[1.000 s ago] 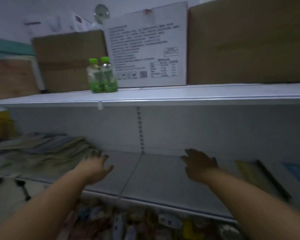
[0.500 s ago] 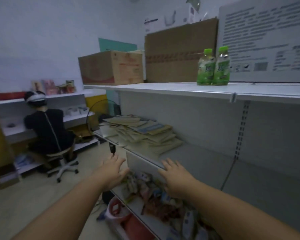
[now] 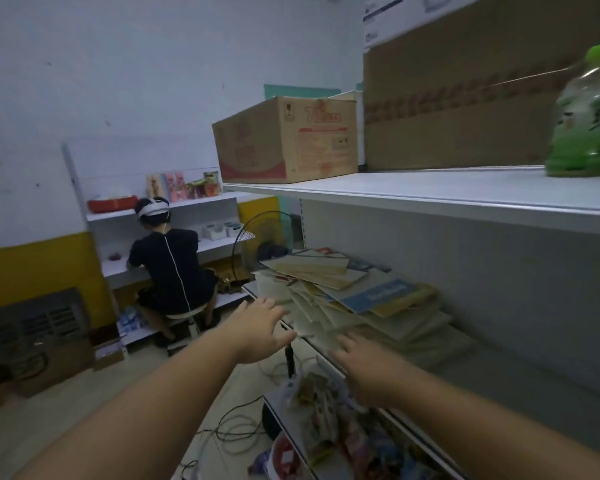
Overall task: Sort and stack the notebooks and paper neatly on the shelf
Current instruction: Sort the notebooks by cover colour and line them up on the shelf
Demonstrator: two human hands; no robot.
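A loose pile of notebooks and paper (image 3: pixel 347 296) is lying on the middle shelf (image 3: pixel 520 372), at the centre of the frame. The pile is stretching along the shelf, from the far end at centre down toward the lower right. Its sheets are fanning out at different angles rather than lining up. A blue-covered notebook (image 3: pixel 378 295) is lying near the top, its long side slanting from lower left to upper right. Tan covers above it are pointing more toward the right.

The left hand (image 3: pixel 260 329) is hovering palm down just left of the pile's near corner, in front of the shelf edge. Its fingers are spread and holding nothing. The right hand (image 3: pixel 364 367) is hanging over the shelf's front edge, just below the pile. Its fingers are stretched out and blurred; whether they are touching the paper cannot be told.

On the top shelf (image 3: pixel 413 192) a closed cardboard box (image 3: pixel 284 140) is sitting at upper centre, its contents hidden. A bigger brown box (image 3: pixel 465 98) is standing to its right, and a green bottle (image 3: pixel 586 123) is standing at the right edge. The lower shelf (image 3: pixel 284 410) is holding a jumble of small packets (image 3: pixel 326 410). At left centre, a person in black (image 3: pixel 170 265) is sitting facing another shelf unit.
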